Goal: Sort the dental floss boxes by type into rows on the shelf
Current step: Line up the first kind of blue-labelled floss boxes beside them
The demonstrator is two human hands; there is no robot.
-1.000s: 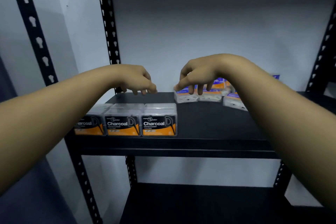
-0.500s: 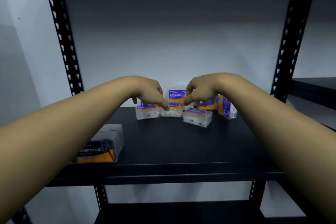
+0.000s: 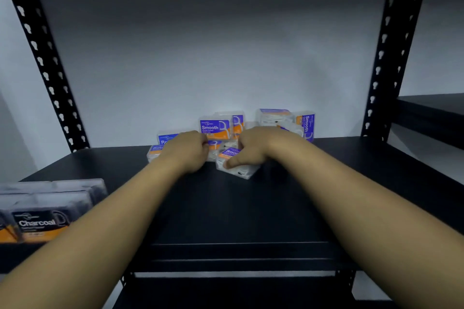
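A loose pile of clear floss boxes with blue-and-orange labels (image 3: 215, 128) sits at the back middle of the black shelf (image 3: 251, 211); some read "Smooth", some begin "Ro". My right hand (image 3: 253, 148) clasps a tilted Smooth box (image 3: 237, 167) at the pile's front, thumb on its near face. My left hand (image 3: 188, 150) rests curled on the pile's left side, covering two low boxes (image 3: 157, 149); its fingertips are hidden. Black-labelled Charcoal boxes (image 3: 42, 223) stand in a row at the front left edge.
Black perforated uprights rise at the back left (image 3: 50, 70) and back right (image 3: 386, 57), with a white wall behind. A second dark shelf (image 3: 431, 108) juts in at the right. A lower shelf board (image 3: 238, 293) lies beneath.
The view has swung right and closer to the pile. Both hands went from hovering over the boxes down onto them, and the right thumb now presses the front Smooth box.
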